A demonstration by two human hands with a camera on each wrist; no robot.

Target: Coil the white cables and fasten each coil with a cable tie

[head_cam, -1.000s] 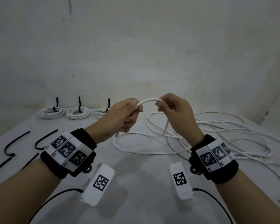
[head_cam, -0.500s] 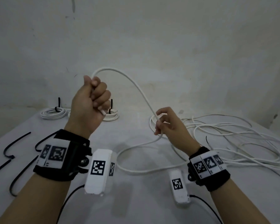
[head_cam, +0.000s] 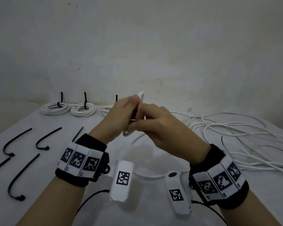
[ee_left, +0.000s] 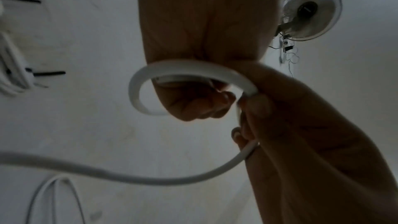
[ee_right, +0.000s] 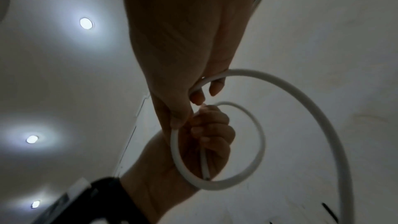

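Note:
Both hands meet above the table's middle. My left hand [head_cam: 121,114] grips a white cable [head_cam: 141,95] in a fist; a small loop of it [ee_left: 137,89] curls round that fist. My right hand [head_cam: 152,126] pinches the same cable beside the left hand's fingers, as the right wrist view shows on the loop [ee_right: 237,181]. The cable's free length [ee_left: 129,176] trails down to the table. Loose white cables [head_cam: 235,136] lie tangled at the right. Three tied coils [head_cam: 55,108] [head_cam: 82,109] [head_cam: 107,110] sit at the back, the third partly hidden by my left hand.
Several loose black cable ties [head_cam: 15,142] [head_cam: 46,139] [head_cam: 21,176] lie on the table's left side. A wall stands close behind the coils. A wall fan [ee_left: 312,13] shows in the left wrist view.
My left hand has come down from its raised position and my right hand has moved up to meet it. The wide arc of cable between them has closed into a small loop.

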